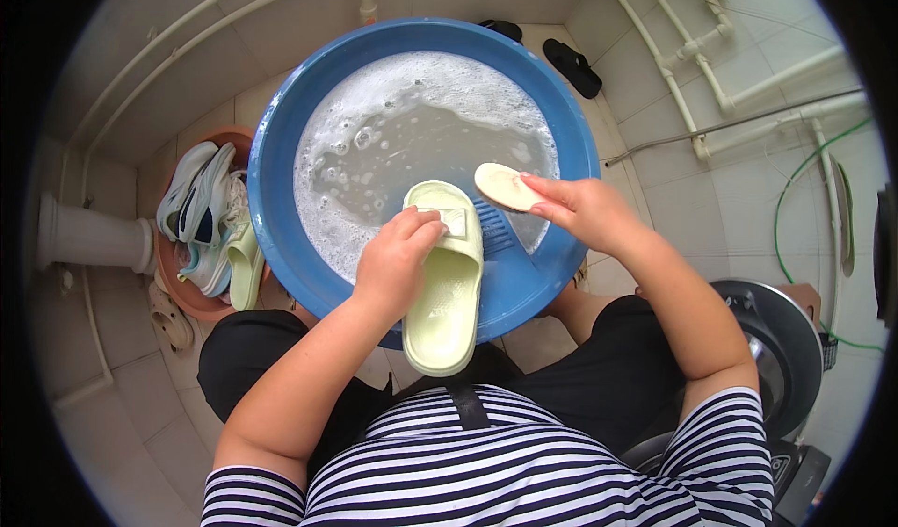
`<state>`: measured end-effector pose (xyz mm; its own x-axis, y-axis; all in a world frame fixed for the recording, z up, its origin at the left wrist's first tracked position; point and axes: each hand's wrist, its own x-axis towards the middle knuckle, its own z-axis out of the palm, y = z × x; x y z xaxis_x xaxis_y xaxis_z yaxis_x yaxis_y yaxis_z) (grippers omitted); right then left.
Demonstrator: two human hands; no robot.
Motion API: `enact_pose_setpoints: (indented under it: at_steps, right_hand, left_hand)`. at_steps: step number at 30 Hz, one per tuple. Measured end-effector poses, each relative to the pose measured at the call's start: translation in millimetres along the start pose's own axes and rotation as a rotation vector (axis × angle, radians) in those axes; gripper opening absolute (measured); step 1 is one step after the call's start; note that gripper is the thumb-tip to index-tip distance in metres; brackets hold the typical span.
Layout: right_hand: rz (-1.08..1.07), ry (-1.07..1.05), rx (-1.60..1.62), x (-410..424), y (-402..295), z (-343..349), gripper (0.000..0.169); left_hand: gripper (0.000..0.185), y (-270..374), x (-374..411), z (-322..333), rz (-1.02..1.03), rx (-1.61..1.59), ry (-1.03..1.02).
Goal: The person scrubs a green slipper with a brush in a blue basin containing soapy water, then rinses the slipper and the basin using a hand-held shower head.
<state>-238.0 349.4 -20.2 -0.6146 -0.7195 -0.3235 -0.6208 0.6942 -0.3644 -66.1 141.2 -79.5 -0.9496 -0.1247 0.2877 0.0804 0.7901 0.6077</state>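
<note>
My left hand (398,257) grips a pale green slide sandal (443,309) by its strap, with the sole's heel end pointing towards me. The sandal lies over the near part of a large blue plastic basin (280,267), on or just above its ribbed washboard (494,229). In my right hand (586,211) is a scrubbing brush with a cream oval back (504,187), bristles facing down, just right of the sandal's toe and not touching it. Cloudy water with white suds (428,71) fills much of the basin. The underside of the sandal is hidden.
Left of the basin, an orange-brown tub (184,295) holds several shoes and a green slide (244,264). A beige clog (170,320) lies beside it. Black slippers (573,67) sit behind the basin. White pipes (673,92) run along the tiled walls; a dark round appliance (786,359) stands at right.
</note>
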Motion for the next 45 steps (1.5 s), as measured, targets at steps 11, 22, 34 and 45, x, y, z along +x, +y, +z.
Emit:
enact_pose_setpoints:
  at_steps: [11, 22, 34, 45]
  right_hand:
    - [-0.519, -0.131, -0.311, 80.0, -34.1, 12.1, 0.036]
    - [-0.419, -0.190, -0.189, 82.9, -33.3, 32.1, 0.034]
    - [-0.499, -0.115, -0.096, 89.2, -28.3, 42.2, 0.037]
    - [-0.373, -0.167, -0.198, 104.2, -93.4, 58.8, 0.033]
  left_hand:
    - [0.027, -5.5, -4.2, 9.3, -0.095, -0.003, -0.050]
    - [0.020, -5.4, -5.2, 12.7, 0.027, -0.061, 0.065]
    - [0.018, -6.6, -7.5, 14.3, -0.020, -0.031, 0.044]
    - [0.028, -11.8, -7.0, 11.9, -0.015, -0.001, 0.042]
